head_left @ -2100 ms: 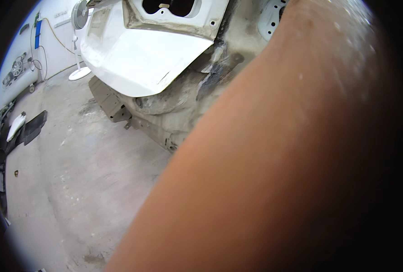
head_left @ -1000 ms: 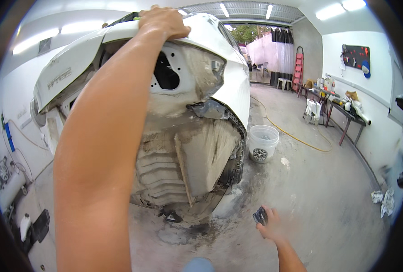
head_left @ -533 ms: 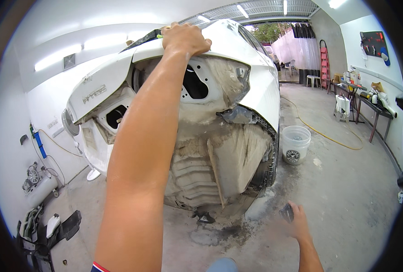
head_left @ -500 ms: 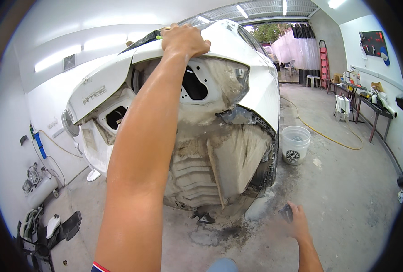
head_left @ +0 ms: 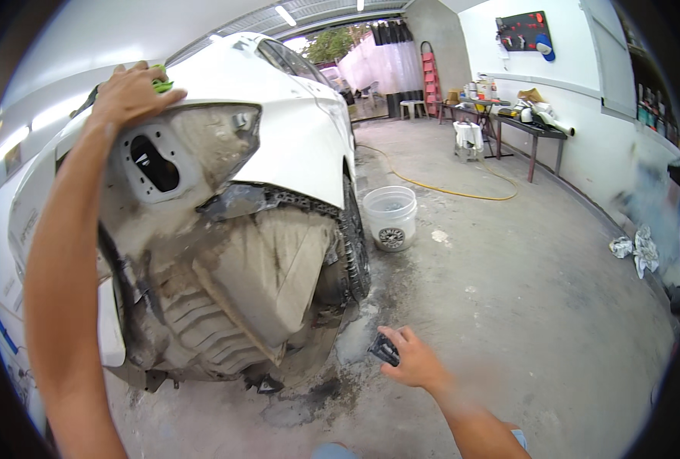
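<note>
In front of me stands the rear of a white car [head_left: 307, 115] with its bumper and tail light off, baring the stained inner metal. My left hand [head_left: 129, 96] reaches up to the body's upper rear edge, its fingers bent over a bright green cloth [head_left: 161, 79], mostly hidden beneath it. Low on the right, my right hand [head_left: 415, 359] is closed round a small black block [head_left: 384, 349], whose exact kind I cannot make out. It hangs above the wet floor, apart from the car and near the rear tyre [head_left: 353, 241].
A white bucket [head_left: 389, 218] of liquid stands beside the rear wheel. Behind it a yellow hose [head_left: 462, 191] curves over the concrete floor. Work tables [head_left: 535, 131] with bottles line the right wall, a red ladder [head_left: 430, 76] stands farther back, and crumpled sheets [head_left: 644, 251] lie far right.
My view has turned right, so the car and bucket sit farther left. My left hand stays on the upper edge with the green cloth; my right hand still grips the black block, now closer to the car.
</note>
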The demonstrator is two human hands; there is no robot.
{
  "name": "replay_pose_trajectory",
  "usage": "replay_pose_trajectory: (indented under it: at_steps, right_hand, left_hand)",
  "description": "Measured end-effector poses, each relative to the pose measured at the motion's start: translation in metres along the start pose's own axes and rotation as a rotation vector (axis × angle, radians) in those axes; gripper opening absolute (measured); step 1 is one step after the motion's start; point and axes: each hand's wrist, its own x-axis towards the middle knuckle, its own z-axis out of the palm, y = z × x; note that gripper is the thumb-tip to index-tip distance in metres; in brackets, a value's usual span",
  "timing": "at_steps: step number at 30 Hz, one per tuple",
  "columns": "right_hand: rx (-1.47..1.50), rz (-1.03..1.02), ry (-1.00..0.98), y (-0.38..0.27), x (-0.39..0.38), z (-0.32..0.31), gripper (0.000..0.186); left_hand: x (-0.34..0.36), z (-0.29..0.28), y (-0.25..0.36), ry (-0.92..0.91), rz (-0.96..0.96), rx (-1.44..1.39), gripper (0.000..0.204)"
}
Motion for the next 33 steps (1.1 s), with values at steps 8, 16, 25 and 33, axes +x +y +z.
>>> replay_pose_trajectory:
  at_steps: [8, 16, 25, 33]
  right_hand:
    - [0.107, 0.068, -0.016, -0.005, 0.004, 0.010, 0.085]
    - [0.019, -0.226, 0.199, -0.012, 0.013, 0.014, 0.072]
    - [1.058, 0.366, 0.171, -0.005, 0.022, 0.000, 0.079]
    - [1.014, 0.229, 0.305, 0.030, 0.040, 0.009, 0.090]
  left_hand:
    - [0.006, 0.001, -0.012, -0.001, 0.277, -0.091, 0.089]
    - [0.010, 0.011, -0.016, 0.080, 0.259, -0.167, 0.087]
    - [0.012, 0.012, -0.024, 0.077, 0.248, -0.162, 0.082]
    - [0.010, 0.023, -0.010, 0.145, 0.313, -0.258, 0.080]
